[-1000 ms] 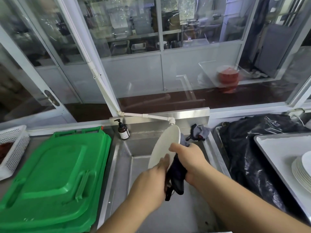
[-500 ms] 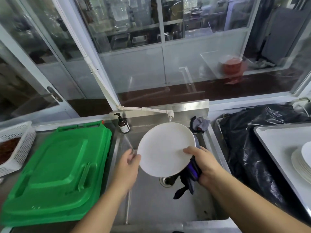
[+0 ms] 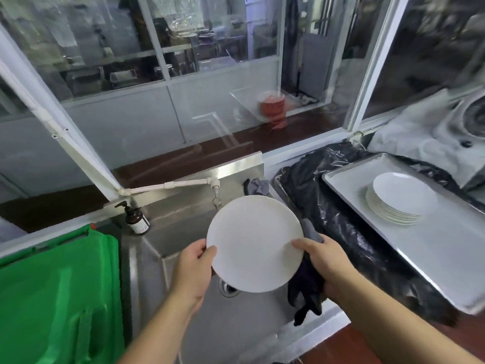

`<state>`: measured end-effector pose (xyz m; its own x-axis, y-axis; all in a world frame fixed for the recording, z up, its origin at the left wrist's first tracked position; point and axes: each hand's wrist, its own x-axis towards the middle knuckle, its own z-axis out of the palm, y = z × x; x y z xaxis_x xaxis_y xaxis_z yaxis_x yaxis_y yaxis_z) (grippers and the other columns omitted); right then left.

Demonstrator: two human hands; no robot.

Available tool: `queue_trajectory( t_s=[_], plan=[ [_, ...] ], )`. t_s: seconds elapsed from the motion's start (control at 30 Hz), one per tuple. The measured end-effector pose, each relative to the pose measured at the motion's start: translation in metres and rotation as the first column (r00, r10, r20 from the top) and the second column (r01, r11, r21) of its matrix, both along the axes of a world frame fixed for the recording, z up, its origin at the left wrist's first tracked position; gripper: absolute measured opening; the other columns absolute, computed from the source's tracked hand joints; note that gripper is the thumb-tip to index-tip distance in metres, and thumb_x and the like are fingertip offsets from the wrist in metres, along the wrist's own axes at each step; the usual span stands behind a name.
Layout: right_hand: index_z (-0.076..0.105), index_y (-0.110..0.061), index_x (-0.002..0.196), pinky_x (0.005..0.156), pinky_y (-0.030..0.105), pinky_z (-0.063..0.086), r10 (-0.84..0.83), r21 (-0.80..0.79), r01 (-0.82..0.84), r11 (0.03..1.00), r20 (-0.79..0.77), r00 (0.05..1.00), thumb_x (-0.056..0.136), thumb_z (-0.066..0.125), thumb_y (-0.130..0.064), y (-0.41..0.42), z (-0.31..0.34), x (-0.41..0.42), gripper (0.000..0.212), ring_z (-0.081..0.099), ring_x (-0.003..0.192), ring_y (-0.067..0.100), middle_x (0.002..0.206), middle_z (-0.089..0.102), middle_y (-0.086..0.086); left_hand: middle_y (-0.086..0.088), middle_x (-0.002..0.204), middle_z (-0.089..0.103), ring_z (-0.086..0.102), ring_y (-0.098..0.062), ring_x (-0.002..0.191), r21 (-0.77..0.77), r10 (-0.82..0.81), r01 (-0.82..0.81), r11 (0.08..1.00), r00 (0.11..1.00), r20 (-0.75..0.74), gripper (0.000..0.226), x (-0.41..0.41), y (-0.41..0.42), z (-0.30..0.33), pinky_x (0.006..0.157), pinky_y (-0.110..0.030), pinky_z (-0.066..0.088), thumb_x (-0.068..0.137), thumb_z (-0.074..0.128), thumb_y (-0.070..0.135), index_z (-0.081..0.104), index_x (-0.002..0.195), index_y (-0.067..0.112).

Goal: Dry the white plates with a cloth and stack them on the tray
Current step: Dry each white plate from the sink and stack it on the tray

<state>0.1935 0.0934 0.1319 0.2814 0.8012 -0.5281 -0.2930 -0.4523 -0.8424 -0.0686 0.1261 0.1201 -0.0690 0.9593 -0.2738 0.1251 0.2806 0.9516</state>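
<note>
White plate (image 3: 254, 243) held flat over the steel sink (image 3: 183, 248): left hand (image 3: 194, 266) fingers pinch its rim at 9 o'clock, right hand (image 3: 324, 261) fingers grip the 3 o'clock rim with a dark cloth (image 3: 305, 287) bunched beneath. At 2 o'clock, a metal tray (image 3: 433, 248) on the worktop over black plastic sheeting (image 3: 341, 224) carries stacked plates (image 3: 399, 198). Green bin lid (image 3: 57, 292) at 8 o'clock, soap bottle (image 3: 136, 219) at the sink's far-left corner, glass partitions (image 3: 183, 61) behind.

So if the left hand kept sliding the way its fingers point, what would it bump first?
The left hand points right, across the plate it grips. Going straight on, it would probably meet the right hand and the dark cloth at the opposite rim, though depth is hard to judge.
</note>
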Motion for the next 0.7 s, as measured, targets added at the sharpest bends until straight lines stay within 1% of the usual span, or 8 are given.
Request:
queue_trajectory(
  t_s=[0.07,0.2,0.27,0.37,0.43,0.53,0.63,0.7],
  plan=[
    [0.071,-0.003,0.104,0.057,0.039,0.062,-0.081,0.000,0.081,0.997,0.018,0.997,0.081,0.076,-0.011,-0.017,-0.004,0.003,0.025,0.076,0.067,0.032,0.079,0.077,0.013,-0.007,0.091,0.080,0.072,-0.024,0.084,0.023,-0.054,0.054,0.998,0.999,-0.010,0.023,0.004,-0.002,-0.005,0.079,-0.043,0.058,0.095,0.059,0.015,0.081,0.093,0.022],
    [0.070,0.000,0.098,0.051,0.035,0.058,-0.225,-0.013,0.227,0.974,0.102,0.969,0.077,0.076,-0.005,-0.053,-0.010,0.012,0.022,0.073,0.058,0.029,0.070,0.074,0.013,-0.010,0.095,0.081,0.072,-0.044,0.101,0.037,-0.185,0.185,0.982,0.983,-0.009,0.025,0.019,-0.007,-0.013,0.094,-0.061,0.057,0.084,0.058,0.030,0.079,0.095,0.021],
    [0.070,0.000,0.095,0.055,0.042,0.062,-0.294,-0.035,0.301,0.953,0.129,0.947,0.073,0.078,-0.005,-0.073,-0.012,0.021,0.024,0.074,0.062,0.034,0.075,0.075,0.019,-0.007,0.094,0.081,0.075,-0.039,0.096,0.021,-0.263,0.263,0.965,0.965,0.004,0.022,0.032,-0.011,-0.019,0.082,-0.054,0.062,0.088,0.059,0.027,0.080,0.094,0.023],
    [0.072,-0.004,0.093,0.066,0.059,0.066,-0.388,-0.049,0.397,0.917,0.135,0.912,0.064,0.081,-0.009,-0.106,-0.013,0.040,0.031,0.077,0.073,0.043,0.084,0.078,0.022,-0.005,0.093,0.082,0.077,-0.025,0.087,0.013,-0.347,0.347,0.938,0.937,0.036,0.023,0.058,-0.022,-0.023,0.066,-0.027,0.059,0.099,0.058,0.015,0.079,0.092,0.022],
    [0.073,-0.004,0.094,0.067,0.060,0.065,-0.450,-0.047,0.459,0.887,0.129,0.884,0.064,0.081,-0.008,-0.127,-0.013,0.055,0.032,0.077,0.074,0.045,0.085,0.079,0.021,-0.003,0.096,0.082,0.078,-0.024,0.090,0.012,-0.416,0.416,0.909,0.909,0.024,0.022,0.080,-0.028,-0.022,0.071,-0.032,0.062,0.096,0.058,0.021,0.080,0.095,0.026],
    [0.074,-0.005,0.092,0.062,0.048,0.065,-0.544,-0.034,0.554,0.832,0.143,0.827,0.067,0.081,-0.005,-0.158,-0.013,0.082,0.026,0.078,0.069,0.040,0.083,0.079,0.019,0.001,0.100,0.082,0.078,-0.021,0.095,0.018,-0.499,0.498,0.867,0.867,0.013,0.024,0.120,-0.040,-0.017,0.081,-0.042,0.064,0.092,0.058,0.027,0.080,0.100,0.033],
    [0.076,-0.007,0.089,0.072,0.053,0.064,-0.618,-0.019,0.628,0.778,0.153,0.771,0.070,0.079,-0.001,-0.189,-0.014,0.114,0.020,0.078,0.077,0.041,0.085,0.080,0.018,0.008,0.099,0.082,0.077,-0.010,0.092,0.055,-0.554,0.554,0.831,0.832,-0.006,0.025,0.165,-0.057,-0.010,0.071,-0.023,0.058,0.090,0.058,0.030,0.080,0.099,0.039],
    [0.075,-0.006,0.094,0.075,0.053,0.063,-0.650,-0.021,0.658,0.753,0.135,0.748,0.073,0.077,-0.001,-0.211,-0.015,0.139,0.022,0.078,0.081,0.043,0.088,0.079,0.019,0.009,0.098,0.082,0.077,-0.009,0.091,0.056,-0.579,0.579,0.814,0.815,-0.011,0.024,0.198,-0.070,-0.006,0.068,-0.020,0.057,0.088,0.059,0.033,0.080,0.099,0.039]
  ],
)
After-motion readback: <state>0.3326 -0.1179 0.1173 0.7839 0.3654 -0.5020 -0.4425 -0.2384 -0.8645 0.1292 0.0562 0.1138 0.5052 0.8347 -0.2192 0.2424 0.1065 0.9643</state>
